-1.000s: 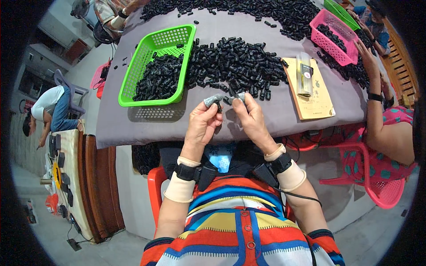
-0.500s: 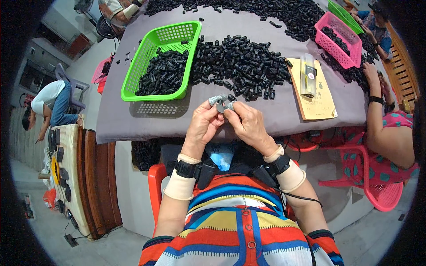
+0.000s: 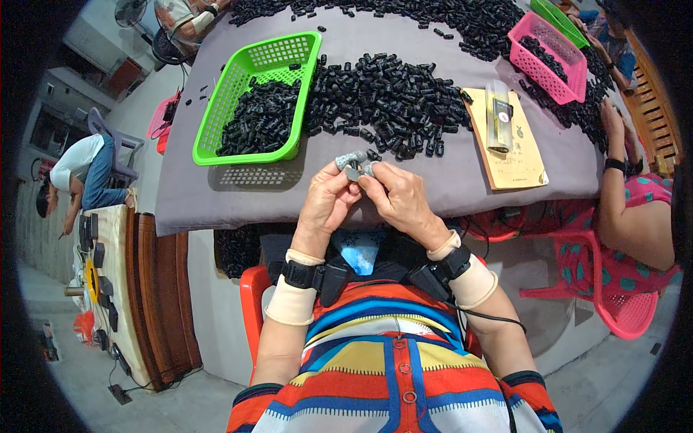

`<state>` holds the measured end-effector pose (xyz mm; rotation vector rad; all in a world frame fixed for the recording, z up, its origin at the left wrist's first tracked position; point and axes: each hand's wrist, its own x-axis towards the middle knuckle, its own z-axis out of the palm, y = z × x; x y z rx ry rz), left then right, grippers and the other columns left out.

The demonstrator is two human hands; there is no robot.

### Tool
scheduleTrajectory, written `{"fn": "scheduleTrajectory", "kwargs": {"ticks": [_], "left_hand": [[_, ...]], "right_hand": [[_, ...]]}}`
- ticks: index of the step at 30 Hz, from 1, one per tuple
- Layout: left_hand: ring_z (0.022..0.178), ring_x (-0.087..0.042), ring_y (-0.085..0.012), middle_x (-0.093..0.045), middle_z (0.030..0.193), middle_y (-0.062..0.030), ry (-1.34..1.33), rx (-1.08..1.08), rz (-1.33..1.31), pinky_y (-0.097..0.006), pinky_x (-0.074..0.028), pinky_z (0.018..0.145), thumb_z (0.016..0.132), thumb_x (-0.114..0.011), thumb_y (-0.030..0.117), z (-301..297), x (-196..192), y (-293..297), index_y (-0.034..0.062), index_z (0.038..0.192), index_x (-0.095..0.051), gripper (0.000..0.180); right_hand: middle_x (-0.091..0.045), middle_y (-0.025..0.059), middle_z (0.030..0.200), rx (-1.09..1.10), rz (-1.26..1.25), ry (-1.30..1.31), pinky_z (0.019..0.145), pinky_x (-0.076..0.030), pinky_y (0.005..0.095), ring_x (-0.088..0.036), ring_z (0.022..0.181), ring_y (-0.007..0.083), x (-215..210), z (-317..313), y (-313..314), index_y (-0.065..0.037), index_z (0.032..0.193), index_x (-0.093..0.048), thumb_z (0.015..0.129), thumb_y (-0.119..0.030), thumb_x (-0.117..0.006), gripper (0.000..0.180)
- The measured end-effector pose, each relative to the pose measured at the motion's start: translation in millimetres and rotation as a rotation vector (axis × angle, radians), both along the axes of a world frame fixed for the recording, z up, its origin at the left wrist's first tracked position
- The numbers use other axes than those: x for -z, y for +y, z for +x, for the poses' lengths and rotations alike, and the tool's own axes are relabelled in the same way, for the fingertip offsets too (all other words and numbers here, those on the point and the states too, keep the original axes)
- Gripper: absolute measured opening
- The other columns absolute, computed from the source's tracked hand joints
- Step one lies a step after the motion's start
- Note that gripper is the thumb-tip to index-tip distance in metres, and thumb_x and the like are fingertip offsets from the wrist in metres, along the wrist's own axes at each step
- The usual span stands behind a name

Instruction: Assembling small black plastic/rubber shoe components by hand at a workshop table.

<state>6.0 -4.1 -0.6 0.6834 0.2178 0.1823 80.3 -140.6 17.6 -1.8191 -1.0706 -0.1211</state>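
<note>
Above the table's near edge, my left hand (image 3: 325, 204) and my right hand (image 3: 402, 201) meet with their fingertips pinched together. Between them is a small dark grey part (image 3: 353, 174), gripped from both sides and largely covered by the fingers. Grey wraps cover both index fingertips. Just past the fingertips shows a small black piece (image 3: 373, 155); I cannot tell whether it is held or lies on the cloth. Beyond my hands spreads a pile of small black plastic parts (image 3: 390, 94). To its left, a green basket (image 3: 206, 137) holds many more of them.
A yellow booklet (image 3: 516, 173) lies right of the pile, with a clear plastic case (image 3: 498, 119) on it. Pink basket (image 3: 581, 79) and green basket (image 3: 559, 24) stand at the far right. A co-worker's arm (image 3: 613, 169) reaches onto the grey tablecloth (image 3: 195, 198) from the right.
My hands stay pinched together on the part, with only a small shift of the fingers. The whole view has moved slightly. The co-worker's hand at the right has shifted a little.
</note>
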Motion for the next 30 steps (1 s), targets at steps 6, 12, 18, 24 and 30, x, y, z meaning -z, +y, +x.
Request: {"fn": "scheduleTrajectory", "kwargs": {"ticks": [6,12,18,24,30], "left_hand": [[0.065,-0.052,-0.0079,-0.061,0.086,-0.0041,0.012,0.009,0.0,-0.02,-0.045,0.057,0.085,-0.056,0.004,0.2,-0.6,1.6,0.001,0.103,-0.059,0.018],[0.065,-0.052,-0.0077,-0.061,0.086,-0.0044,0.008,0.045,-0.005,-0.02,-0.045,0.057,0.086,-0.055,0.004,0.2,-0.2,4.7,0.0004,0.102,-0.059,0.017],[0.065,-0.052,-0.0079,-0.061,0.087,-0.0044,0.005,0.049,0.008,-0.02,-0.045,0.057,0.086,-0.055,0.005,1.1,1.1,4.4,0.0003,0.102,-0.058,0.017],[0.065,-0.051,-0.0058,-0.06,0.088,-0.0031,0.049,0.027,0.046,-0.019,-0.044,0.056,0.085,-0.055,0.006,0.7,-2.8,1.2,0.0008,0.105,-0.056,0.021],[0.064,-0.051,-0.0057,-0.06,0.088,-0.0029,0.021,0.043,0.037,-0.018,-0.043,0.056,0.085,-0.054,0.005,0.0,-1.1,2.7,0.0012,0.105,-0.056,0.021]], "right_hand": [[-0.054,0.0121,0.066,-0.015,-0.008,-0.019,0.048,-0.041,0.0416,-0.055,0.058,0.0333,1.4,1.3,1.2,-0.006,0.071,-0.051,0.083,-0.021,-0.058,0.021],[-0.054,0.012,0.066,-0.01,-0.01,-0.027,0.048,-0.041,0.0412,-0.056,0.058,0.033,2.5,1.0,3.4,-0.006,0.071,-0.05,0.083,-0.022,-0.058,0.022],[-0.055,0.0119,0.066,0.008,-0.019,-0.033,0.047,-0.042,0.0409,-0.056,0.058,0.0325,2.8,0.4,5.3,-0.006,0.071,-0.051,0.083,-0.022,-0.058,0.021],[-0.054,0.0119,0.065,0.003,0.022,-0.026,0.048,-0.042,0.0407,-0.056,0.058,0.0322,3.8,2.2,2.4,-0.006,0.07,-0.051,0.083,-0.022,-0.058,0.022],[-0.055,0.012,0.065,-0.031,0.021,-0.015,0.048,-0.042,0.0406,-0.056,0.059,0.0321,0.6,2.1,0.5,-0.006,0.07,-0.051,0.083,-0.021,-0.058,0.022]]}}
